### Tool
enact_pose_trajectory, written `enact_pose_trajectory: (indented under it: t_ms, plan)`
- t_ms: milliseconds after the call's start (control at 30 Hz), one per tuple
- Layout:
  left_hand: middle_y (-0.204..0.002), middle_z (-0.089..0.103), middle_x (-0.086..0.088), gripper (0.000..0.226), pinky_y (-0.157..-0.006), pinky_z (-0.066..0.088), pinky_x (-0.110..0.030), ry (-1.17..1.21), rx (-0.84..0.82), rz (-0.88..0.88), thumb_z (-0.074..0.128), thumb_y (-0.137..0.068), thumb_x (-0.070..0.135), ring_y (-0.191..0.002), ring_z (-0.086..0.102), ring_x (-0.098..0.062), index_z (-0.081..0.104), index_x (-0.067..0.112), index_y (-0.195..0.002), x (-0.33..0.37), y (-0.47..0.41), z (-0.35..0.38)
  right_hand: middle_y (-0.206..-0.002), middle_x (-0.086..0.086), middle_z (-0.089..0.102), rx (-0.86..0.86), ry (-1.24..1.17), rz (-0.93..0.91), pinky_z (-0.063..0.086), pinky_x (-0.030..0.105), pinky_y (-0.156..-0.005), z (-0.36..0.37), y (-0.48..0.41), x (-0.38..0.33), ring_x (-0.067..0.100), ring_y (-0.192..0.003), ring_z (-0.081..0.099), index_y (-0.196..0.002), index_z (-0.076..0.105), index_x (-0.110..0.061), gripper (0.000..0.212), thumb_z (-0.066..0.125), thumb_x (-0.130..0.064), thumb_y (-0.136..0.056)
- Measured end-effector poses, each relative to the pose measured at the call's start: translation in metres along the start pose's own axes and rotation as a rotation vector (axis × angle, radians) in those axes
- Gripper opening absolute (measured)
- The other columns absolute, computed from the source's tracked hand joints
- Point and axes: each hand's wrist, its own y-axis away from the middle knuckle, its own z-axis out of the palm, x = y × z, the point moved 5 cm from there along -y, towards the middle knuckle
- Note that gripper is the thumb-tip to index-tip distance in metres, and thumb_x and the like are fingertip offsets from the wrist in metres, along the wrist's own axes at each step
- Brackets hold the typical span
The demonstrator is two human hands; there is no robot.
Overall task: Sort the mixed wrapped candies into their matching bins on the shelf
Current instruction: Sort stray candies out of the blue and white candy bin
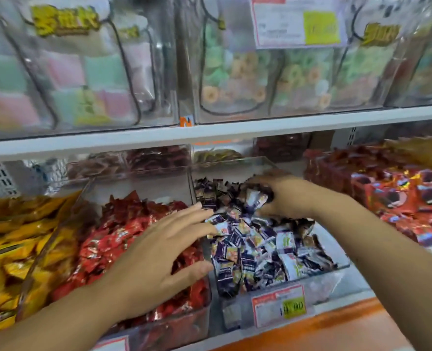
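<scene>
The left hand (159,252) is stretched forward in the middle of the frame, palm down, with the fingers straight and spread; nothing is grasped by it. It is held over a heap of crinkled red foil candies (123,224), and its fingertips reach the edge of a clear plastic bin (329,282) at the centre. The right hand (283,196) is placed above the back part of this bin, with its fingers curled around a bunch of small purple and white wrapped candies (254,198). More of them are piled loosely in the bin. A white and red price label (278,306) is fixed on its front wall. Glossy yellow packets (9,252) are seen at the lower left.
</scene>
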Motion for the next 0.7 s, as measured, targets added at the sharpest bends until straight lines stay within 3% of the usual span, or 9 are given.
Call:
enact_pose_trajectory:
  t_ms: [100,200,300,400,500,600,700]
  plan:
    - [-0.154,0.009,0.036,0.053,-0.110,0.007,-0.022,0.004,0.012,0.001,0.027,-0.091,0.072,-0.144,0.001,0.009,0.029,0.053,-0.141,0.001,0.000,-0.001,-0.145,-0.005,0.042,-0.105,-0.016,-0.115,0.039,0.031,-0.104,-0.010,0.023,-0.027,0.017,-0.126,0.047,-0.133,0.047,-0.043,0.063,0.073,-0.050,-0.076]
    - [-0.153,0.011,0.036,0.054,-0.109,0.008,-0.021,0.016,0.027,0.003,0.026,-0.091,0.074,-0.144,0.002,0.009,0.031,0.052,-0.140,0.003,0.001,0.000,-0.156,-0.017,0.013,-0.357,-0.058,-0.278,0.012,0.040,-0.118,0.024,0.039,-0.070,0.014,-0.144,0.009,-0.128,0.049,-0.047,0.056,0.072,-0.052,-0.077]
    - [-0.153,0.018,0.033,0.051,-0.109,0.012,-0.022,0.036,0.044,0.012,0.027,-0.091,0.073,-0.144,0.006,0.007,0.038,0.050,-0.136,0.003,0.001,-0.001,-0.157,-0.019,-0.012,-0.419,0.088,-0.270,-0.008,0.059,-0.115,0.064,0.026,-0.082,0.024,-0.146,-0.016,-0.129,0.046,-0.046,0.061,0.070,-0.057,-0.074]
    - [-0.152,0.025,0.028,0.048,-0.110,0.017,-0.026,0.037,0.050,0.027,0.028,-0.093,0.070,-0.145,0.009,0.004,0.042,0.045,-0.132,0.003,0.000,0.000,-0.159,-0.013,-0.003,-0.324,0.158,-0.188,0.002,0.061,-0.114,0.071,0.003,-0.068,0.032,-0.145,0.000,-0.131,0.048,-0.047,0.060,0.068,-0.058,-0.075]
    - [-0.153,0.024,0.028,0.049,-0.110,0.015,-0.025,0.050,0.051,0.016,0.028,-0.093,0.069,-0.145,0.007,0.004,0.042,0.044,-0.133,0.002,0.002,0.001,-0.160,-0.010,0.010,-0.203,0.087,-0.149,0.011,0.060,-0.113,0.061,-0.013,-0.056,0.032,-0.145,0.009,-0.108,0.063,-0.046,0.031,0.069,-0.052,-0.078]
    - [-0.153,0.023,0.028,0.051,-0.110,0.013,-0.023,0.046,0.050,0.012,0.026,-0.093,0.069,-0.145,0.006,0.005,0.041,0.045,-0.135,0.001,0.003,0.001,-0.158,-0.012,0.018,-0.075,0.058,-0.104,0.026,0.054,-0.112,0.045,-0.022,-0.035,0.027,-0.144,0.021,-0.102,0.065,-0.042,0.023,0.070,-0.048,-0.080]
    - [-0.153,0.023,0.028,0.051,-0.110,0.014,-0.024,0.050,0.050,0.018,0.025,-0.093,0.069,-0.145,0.007,0.004,0.041,0.044,-0.135,0.002,0.002,0.003,-0.146,-0.003,0.042,-0.023,-0.060,-0.088,0.039,0.039,-0.104,0.033,-0.024,-0.018,0.025,-0.131,0.042,-0.106,0.066,-0.031,0.028,0.073,-0.041,-0.080]
